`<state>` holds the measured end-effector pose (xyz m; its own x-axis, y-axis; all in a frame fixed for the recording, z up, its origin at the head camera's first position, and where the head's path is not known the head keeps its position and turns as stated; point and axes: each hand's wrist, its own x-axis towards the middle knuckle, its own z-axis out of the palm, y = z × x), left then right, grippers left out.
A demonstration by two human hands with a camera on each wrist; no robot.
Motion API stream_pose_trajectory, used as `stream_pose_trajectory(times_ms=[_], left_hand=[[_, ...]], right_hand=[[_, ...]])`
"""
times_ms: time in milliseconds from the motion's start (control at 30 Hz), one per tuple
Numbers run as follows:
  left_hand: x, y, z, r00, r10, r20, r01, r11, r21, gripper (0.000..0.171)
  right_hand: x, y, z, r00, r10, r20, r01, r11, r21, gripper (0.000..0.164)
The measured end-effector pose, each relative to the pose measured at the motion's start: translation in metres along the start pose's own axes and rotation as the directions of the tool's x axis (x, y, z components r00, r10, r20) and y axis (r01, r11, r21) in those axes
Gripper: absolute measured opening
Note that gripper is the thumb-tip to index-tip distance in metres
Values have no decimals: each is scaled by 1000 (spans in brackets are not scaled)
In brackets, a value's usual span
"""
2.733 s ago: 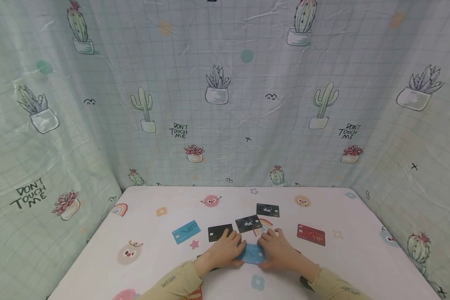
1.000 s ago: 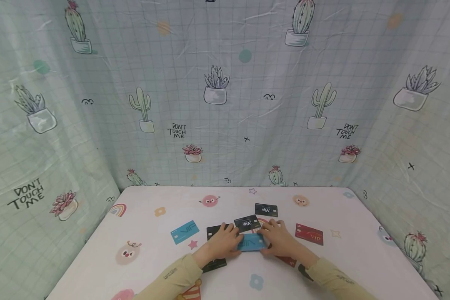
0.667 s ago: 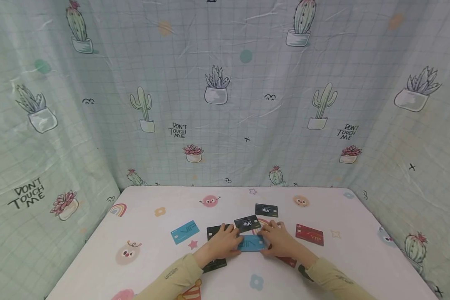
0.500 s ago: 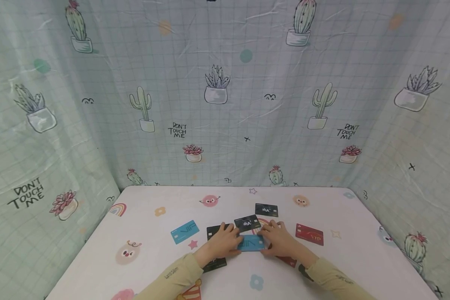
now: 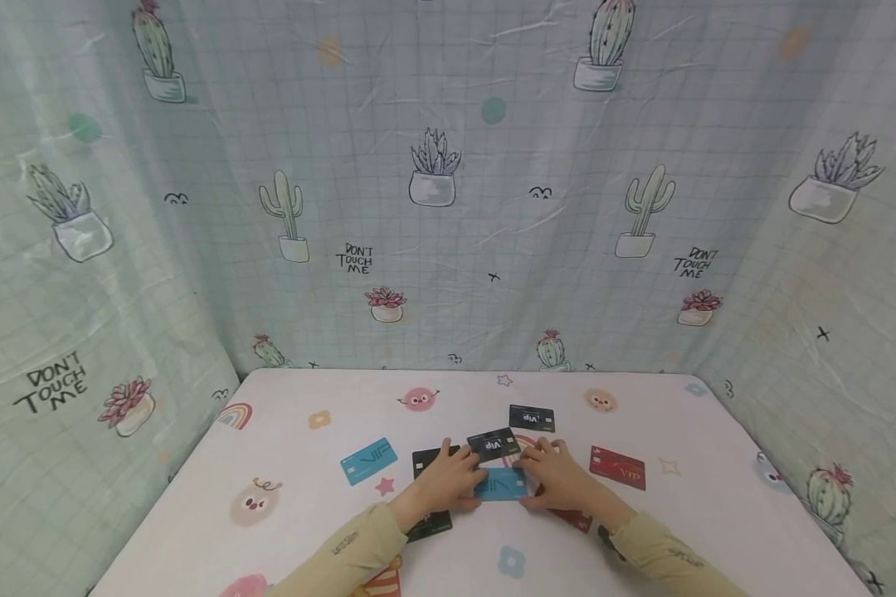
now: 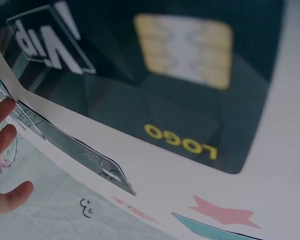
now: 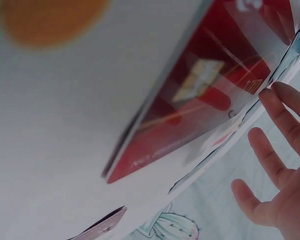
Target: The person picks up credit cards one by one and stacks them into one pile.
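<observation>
A light-blue VIP bank-style card (image 5: 502, 484) lies level between my two hands. My left hand (image 5: 450, 482) pinches its left end between thumb and fingers, while my right hand (image 5: 554, 479) pinches the right end. Just beyond it is a black Vip card (image 5: 493, 444). Another black card (image 5: 424, 458) pokes out behind the left fingers, and a further black card (image 5: 430, 526) is partly covered by the left wrist. Below the right hand shows a red card (image 5: 573, 518), large in the right wrist view, where the right hand's fingers (image 7: 265, 155) are spread.
A second blue card (image 5: 368, 461) lies to the left, a red VIP card (image 5: 618, 468) to the right, and a black Vip card (image 5: 532, 418) farther back. The right sleeve partly hides a dark card (image 5: 607, 537). A patterned cloth (image 5: 463, 240) hangs behind the white printed table (image 5: 284, 448).
Since the oldest frame, both hands have slid the blue card away from me, toward the black Vip card, and it has levelled out. Over the last second hands and card stay nearly still.
</observation>
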<state>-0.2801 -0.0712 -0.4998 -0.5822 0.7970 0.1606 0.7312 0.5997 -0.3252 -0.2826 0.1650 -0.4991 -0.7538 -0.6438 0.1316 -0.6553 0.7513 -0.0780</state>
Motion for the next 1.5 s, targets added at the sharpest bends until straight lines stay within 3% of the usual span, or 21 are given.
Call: stream_pose_trajectory(times_ms=[467,967,1500], left_hand=[[4,3,-3,999,-34,42,33,999,9,49],[4,1,-6,999,-40,23,39,999,28,48],[1,1,-5,998,-51,29,51,999,-1,47]], right_hand=[[0,1,0,1000,2,28,-3,999,46,53],[0,2,-5,997,43,67,-49,995,92,55],[0,5,-3,999,31,17,-32,997,66,51]])
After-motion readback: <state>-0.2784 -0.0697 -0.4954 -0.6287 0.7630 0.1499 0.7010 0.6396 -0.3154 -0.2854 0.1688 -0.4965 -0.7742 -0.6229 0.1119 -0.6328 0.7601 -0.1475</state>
